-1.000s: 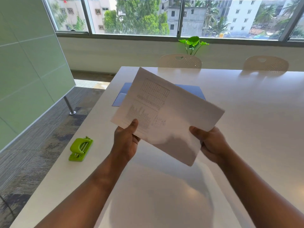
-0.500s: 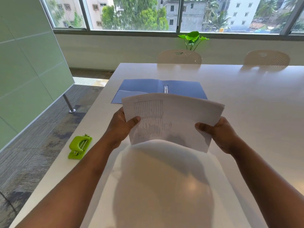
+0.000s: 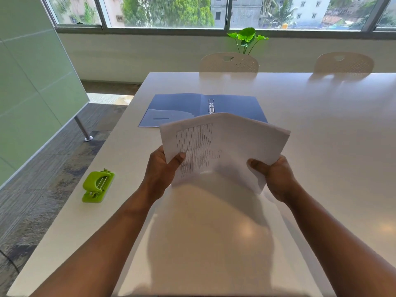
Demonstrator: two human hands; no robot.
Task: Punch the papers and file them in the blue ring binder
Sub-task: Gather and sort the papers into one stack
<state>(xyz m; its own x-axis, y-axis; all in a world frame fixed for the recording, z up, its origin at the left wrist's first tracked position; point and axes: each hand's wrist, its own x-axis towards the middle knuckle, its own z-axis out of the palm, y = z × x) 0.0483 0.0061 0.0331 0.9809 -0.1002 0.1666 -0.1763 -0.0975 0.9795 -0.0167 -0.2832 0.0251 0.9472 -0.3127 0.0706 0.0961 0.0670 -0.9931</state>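
Note:
A stack of white printed papers (image 3: pixel 227 144) is held above the white table (image 3: pixel 321 125), bowed upward along its middle. My left hand (image 3: pixel 160 170) grips the stack's left edge with the thumb on top. My right hand (image 3: pixel 276 176) grips its right lower corner. The blue ring binder (image 3: pixel 177 108) lies open and flat beyond the papers, its metal rings (image 3: pixel 211 106) standing at the spine; its near edge is hidden by the papers. A lime green hole punch (image 3: pixel 97 185) sits near the table's left edge, left of my left arm.
Two pale chairs (image 3: pixel 229 63) (image 3: pixel 344 63) stand at the table's far side, with a green plant (image 3: pixel 246 38) by the window. A green partition (image 3: pixel 32 93) with a metal foot stands on the carpet to the left.
The papers went from tilted upright and diagonal to nearly level and lower, bowed in the middle. Both hands dropped with them, uncovering the open binder and its rings.

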